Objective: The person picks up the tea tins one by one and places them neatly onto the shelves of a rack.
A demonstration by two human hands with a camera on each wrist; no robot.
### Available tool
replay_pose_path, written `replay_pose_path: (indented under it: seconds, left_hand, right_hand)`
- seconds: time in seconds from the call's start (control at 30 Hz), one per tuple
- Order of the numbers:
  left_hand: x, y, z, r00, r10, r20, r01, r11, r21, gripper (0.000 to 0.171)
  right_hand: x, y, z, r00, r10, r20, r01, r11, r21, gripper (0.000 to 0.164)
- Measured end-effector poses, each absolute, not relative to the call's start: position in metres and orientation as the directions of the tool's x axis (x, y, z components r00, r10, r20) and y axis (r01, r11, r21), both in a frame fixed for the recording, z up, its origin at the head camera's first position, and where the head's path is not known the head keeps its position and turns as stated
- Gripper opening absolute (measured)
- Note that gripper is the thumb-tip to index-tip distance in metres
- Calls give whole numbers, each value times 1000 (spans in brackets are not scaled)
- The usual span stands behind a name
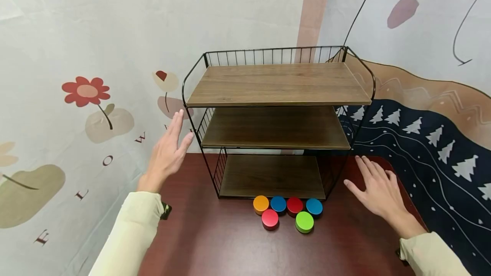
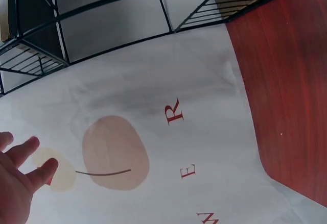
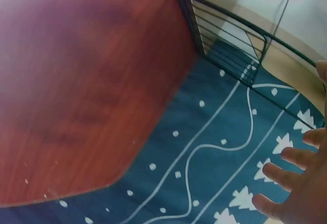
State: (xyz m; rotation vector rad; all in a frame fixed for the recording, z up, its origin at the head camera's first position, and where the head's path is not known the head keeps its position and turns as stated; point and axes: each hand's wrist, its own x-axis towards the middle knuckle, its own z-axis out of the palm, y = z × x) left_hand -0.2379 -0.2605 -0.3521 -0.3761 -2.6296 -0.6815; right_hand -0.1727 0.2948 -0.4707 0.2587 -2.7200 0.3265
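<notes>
A three-tier shelf rack (image 1: pixel 278 84) with wooden boards and a black wire frame stands on the table. My left hand (image 1: pixel 166 154) is raised beside its left side, fingers straight and holding nothing; in the left wrist view the hand (image 2: pixel 20 178) shows at the lower left corner. To the right of the rack my right hand (image 1: pixel 377 188) hovers with fingers spread, also bare. In front of the bottom board sit several round discs: an orange one (image 1: pixel 261 204), two blue (image 1: pixel 278 204), two red (image 1: pixel 270 219) and a green one (image 1: pixel 304 222).
The dark red-brown table (image 1: pixel 230 250) has a cut corner at the right. Behind it hangs a pale printed cloth (image 1: pixel 245 7) with flowers and letters. A navy cloth part (image 1: pixel 422 173) with white trees runs along the right edge.
</notes>
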Motion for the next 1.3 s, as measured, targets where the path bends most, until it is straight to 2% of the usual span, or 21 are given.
replay_pose_path:
  seconds: [0.23, 0.47, 0.83, 1.07, 1.3]
  left_hand:
    - [-236, -253, -352, -900, 190, 392, 366, 818, 444, 69]
    - [-236, -244, -355, -893, 209, 397, 408, 750, 521, 70]
    - [-238, -232, -358, -905, 205, 373, 411, 646, 643, 88]
    - [-238, -227, -363, -891, 187, 414, 429, 648, 629, 94]
    - [-239, -223, -369, -877, 180, 445, 462, 572, 678, 89]
  right_hand:
    - [-168, 288, -487, -904, -127, 407, -238, 942, -236, 79]
    - [-162, 282, -503, -898, -113, 426, -245, 931, -269, 74]
    - [-149, 269, -526, -870, -80, 487, -252, 920, -299, 62]
    - [-143, 260, -541, -876, -122, 467, -301, 895, -329, 57]
    - [-141, 251, -557, -856, -220, 467, -406, 847, -345, 56]
